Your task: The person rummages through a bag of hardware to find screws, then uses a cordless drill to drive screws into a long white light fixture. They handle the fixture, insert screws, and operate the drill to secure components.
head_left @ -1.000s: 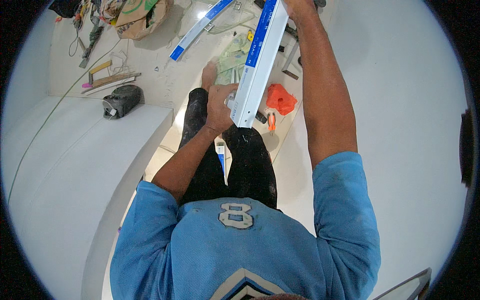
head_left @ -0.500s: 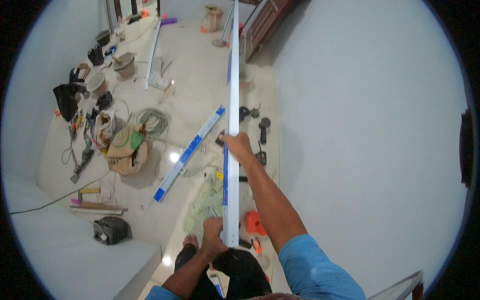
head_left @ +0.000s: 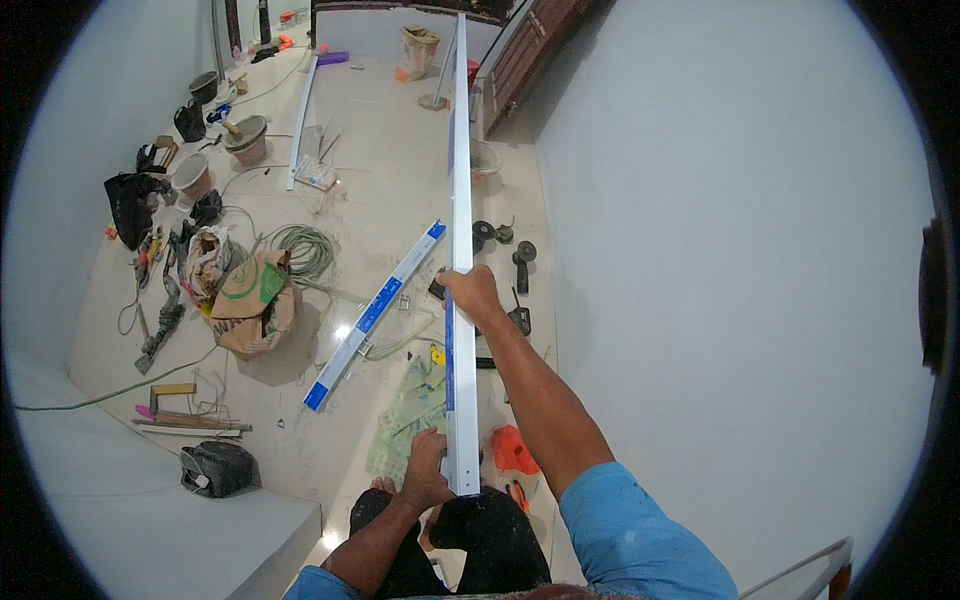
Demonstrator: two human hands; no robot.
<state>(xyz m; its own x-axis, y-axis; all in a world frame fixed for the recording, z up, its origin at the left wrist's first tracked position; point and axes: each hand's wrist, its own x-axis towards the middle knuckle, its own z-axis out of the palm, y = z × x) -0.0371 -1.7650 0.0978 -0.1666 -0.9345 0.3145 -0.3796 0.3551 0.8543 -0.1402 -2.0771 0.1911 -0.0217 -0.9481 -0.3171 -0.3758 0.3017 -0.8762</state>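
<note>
My left fingers (head_left: 430, 445), partly hidden, grip the long white bar (head_left: 463, 410) near its closer end; my right fingers (head_left: 464, 284) grasp it farther along.

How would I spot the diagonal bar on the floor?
Find the long white bar in the person's right hand. Left of it, on pale floor, lies the diagonal bar. Unlike the brown bag and green coil nearby, it's straight, with blue bands.

Pretty plain white wall (head_left: 740, 250) down the right side, shiny cream floor (head_left: 385, 180) mid-frame catching some glare, brown panelled woodwork (head_left: 540, 55) up top, right of centre.
</note>
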